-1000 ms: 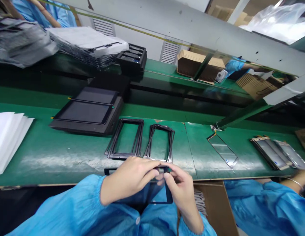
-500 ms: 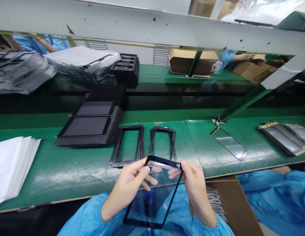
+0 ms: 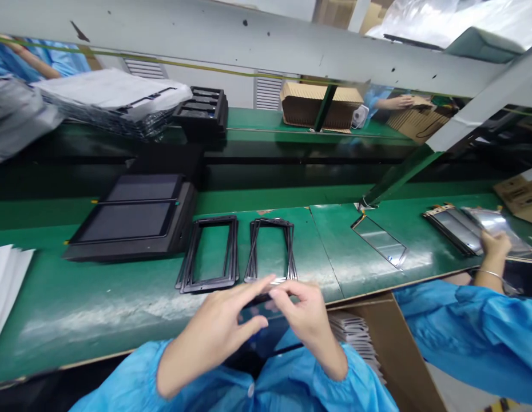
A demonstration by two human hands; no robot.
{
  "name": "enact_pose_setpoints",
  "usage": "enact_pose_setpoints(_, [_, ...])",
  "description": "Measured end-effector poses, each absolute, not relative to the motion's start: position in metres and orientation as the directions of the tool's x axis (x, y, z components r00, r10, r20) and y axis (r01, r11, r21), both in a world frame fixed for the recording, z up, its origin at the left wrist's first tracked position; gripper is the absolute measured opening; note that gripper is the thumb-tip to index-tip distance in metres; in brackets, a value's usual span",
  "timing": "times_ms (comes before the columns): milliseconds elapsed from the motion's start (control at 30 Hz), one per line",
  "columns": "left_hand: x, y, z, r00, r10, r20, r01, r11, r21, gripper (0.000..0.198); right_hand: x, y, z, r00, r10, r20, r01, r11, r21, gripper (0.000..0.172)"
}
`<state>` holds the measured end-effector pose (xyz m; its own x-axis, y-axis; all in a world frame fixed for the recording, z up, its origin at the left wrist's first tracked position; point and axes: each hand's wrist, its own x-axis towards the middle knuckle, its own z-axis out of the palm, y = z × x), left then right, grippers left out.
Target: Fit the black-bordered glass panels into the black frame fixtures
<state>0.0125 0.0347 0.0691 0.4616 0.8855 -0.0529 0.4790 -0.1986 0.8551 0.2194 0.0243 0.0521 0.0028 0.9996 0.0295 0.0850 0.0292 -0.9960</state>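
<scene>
Pinches the far end of a dark glass panel [image 3: 261,313] between the closed fingers [image 3: 259,284] of left hand [image 3: 218,329] and right hand [image 3: 309,317], just on the near side of the stack of black frames [image 3: 253,252], over the front edge of the green tabletop [image 3: 120,292]. Holds it lower and flatter than half a second ago, no longer tipped up before the frames. Keeps its long axis running from the frames back toward the lap, mostly hidden behind the hands.
</scene>
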Motion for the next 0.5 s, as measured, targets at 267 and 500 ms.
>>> enact_pose_setpoints(267, [0.003,0.038,0.062,0.274,0.898,-0.346,0.069,0.340,0.938,0.046,0.282,0.022,0.028,0.184,0.977,-0.107,-0.027,-0.104,-0.994,0.047])
enact_pose_setpoints(500, [0.001,0.035,0.053,0.112,0.967,-0.228,0.058,0.223,0.973,0.056,0.266,0.009,0.030,0.224,0.956,-0.189,-0.190,-0.147,-0.971,0.043])
